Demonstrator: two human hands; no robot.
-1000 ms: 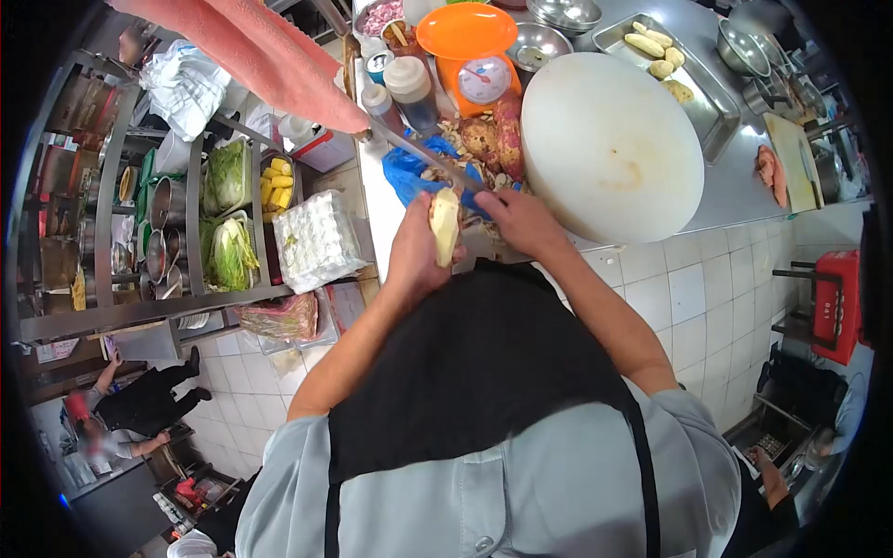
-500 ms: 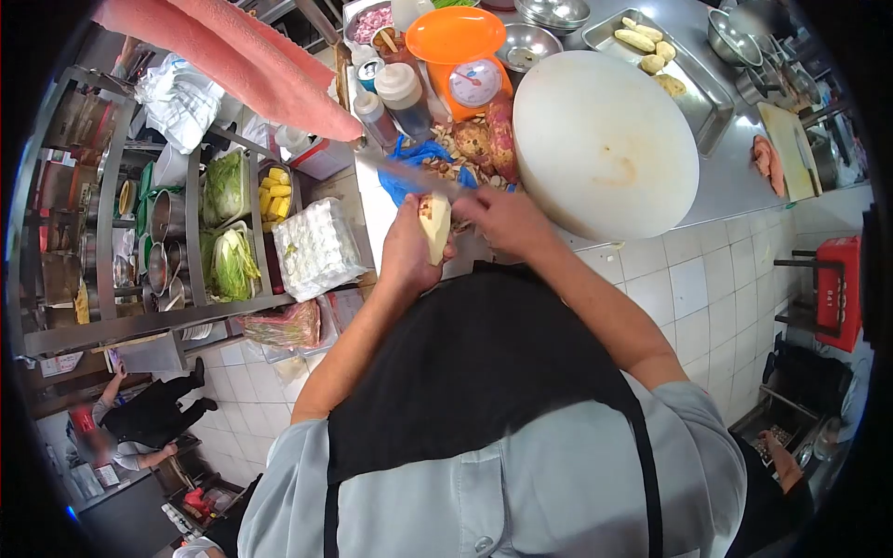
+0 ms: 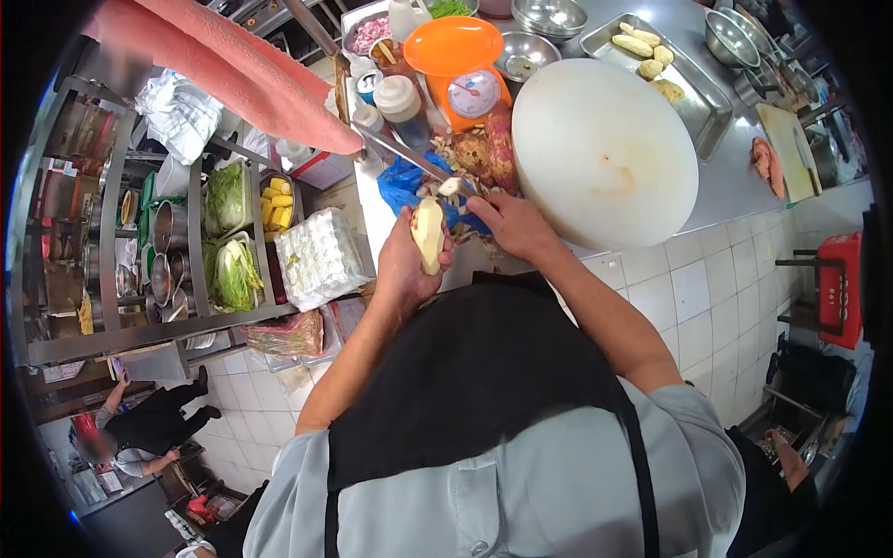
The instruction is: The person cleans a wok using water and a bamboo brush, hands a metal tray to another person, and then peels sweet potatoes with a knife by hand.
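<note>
At the steel counter (image 3: pixel 726 179), beside the round white cutting board (image 3: pixel 605 153), we are cupping a peeled sweet potato (image 3: pixel 429 232) in the left hand (image 3: pixel 402 260) — fingers curling around its sides, upper end standing clear. Our right hand (image 3: pixel 517 226) is gripping a knife (image 3: pixel 406 154) by its handle, fingers folded, a pale offcut (image 3: pixel 450 187) showing against the blade. Peelings (image 3: pixel 445 150) are lying beyond, near a blue plastic bag (image 3: pixel 398 181). We are watching one risk — too hard a stroke, or a moist grip, could send the edge into the left fingertips.
</note>
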